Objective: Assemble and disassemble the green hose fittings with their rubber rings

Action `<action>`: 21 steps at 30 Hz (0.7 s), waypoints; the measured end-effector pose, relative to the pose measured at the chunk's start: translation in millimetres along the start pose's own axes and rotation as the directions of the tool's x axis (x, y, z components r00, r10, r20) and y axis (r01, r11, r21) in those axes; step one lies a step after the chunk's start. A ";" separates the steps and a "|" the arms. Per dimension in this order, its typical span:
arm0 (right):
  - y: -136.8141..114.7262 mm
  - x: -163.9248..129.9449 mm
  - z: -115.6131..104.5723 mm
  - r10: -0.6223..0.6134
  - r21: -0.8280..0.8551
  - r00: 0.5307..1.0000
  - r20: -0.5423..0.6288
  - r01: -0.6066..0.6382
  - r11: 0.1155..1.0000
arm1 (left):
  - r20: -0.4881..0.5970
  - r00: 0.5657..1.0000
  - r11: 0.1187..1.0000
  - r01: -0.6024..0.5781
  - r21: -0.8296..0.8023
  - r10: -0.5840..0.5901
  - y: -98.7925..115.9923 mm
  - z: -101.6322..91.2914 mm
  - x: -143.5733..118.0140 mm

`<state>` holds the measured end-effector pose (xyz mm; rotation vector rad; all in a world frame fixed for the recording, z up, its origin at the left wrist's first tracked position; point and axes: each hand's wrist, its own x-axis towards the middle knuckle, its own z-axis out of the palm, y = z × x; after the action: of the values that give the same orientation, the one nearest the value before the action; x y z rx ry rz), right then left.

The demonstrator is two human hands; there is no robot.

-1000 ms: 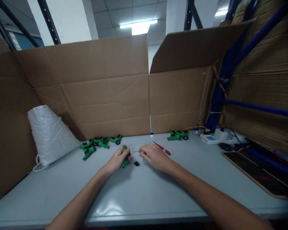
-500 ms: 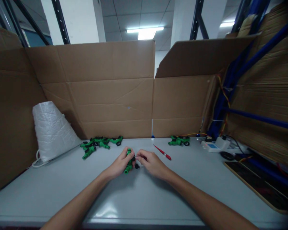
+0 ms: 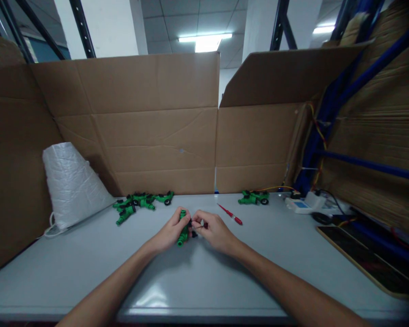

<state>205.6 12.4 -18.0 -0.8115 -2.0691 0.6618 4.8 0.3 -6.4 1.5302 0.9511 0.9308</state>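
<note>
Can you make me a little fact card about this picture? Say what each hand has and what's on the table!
Left hand: holding a green part
Right hand: fingers pinching a thin tool, next to the green part
Close to both hands: a small black piece
Right of right hand: a red screwdriver, lying on the table
Back left: a cluster of green-and-black parts
Far left: a white bag
Behind: cardboard walls
</note>
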 end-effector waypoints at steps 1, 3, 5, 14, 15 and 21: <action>-0.7 0.1 -0.4 0.005 0.007 1.000 -0.011 -0.005 1.000 | 0.008 1.000 1.000 0.007 -0.006 -0.007 -0.3 -0.2 0.6; -1.6 0.1 -0.9 0.014 0.008 0.999 -0.033 -0.013 1.000 | 0.022 1.000 1.000 0.012 -0.022 -0.011 -1.8 -1.2 2.6; -1.6 0.1 -1.0 0.013 -0.006 0.998 -0.054 -0.013 1.000 | 0.027 1.000 0.999 0.008 -0.041 -0.007 -3.4 -2.7 4.9; -1.5 0.6 -0.8 -0.018 -0.023 0.996 -0.090 0.016 1.000 | 0.009 0.999 0.999 -0.046 -0.021 0.046 6.6 -4.7 4.4; -1.8 0.6 -0.6 -0.017 -0.017 0.996 -0.091 0.015 1.000 | 0.012 0.998 0.998 -0.059 -0.013 0.059 7.7 -4.5 4.1; -3.7 0.2 2.0 0.018 0.077 0.996 -0.083 -0.012 0.997 | -0.009 0.998 0.998 -0.061 0.004 0.061 7.8 -5.0 3.2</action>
<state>202.7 9.8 -16.4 -0.7987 -1.9524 0.6992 2.3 4.2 2.2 1.5669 0.9171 0.9801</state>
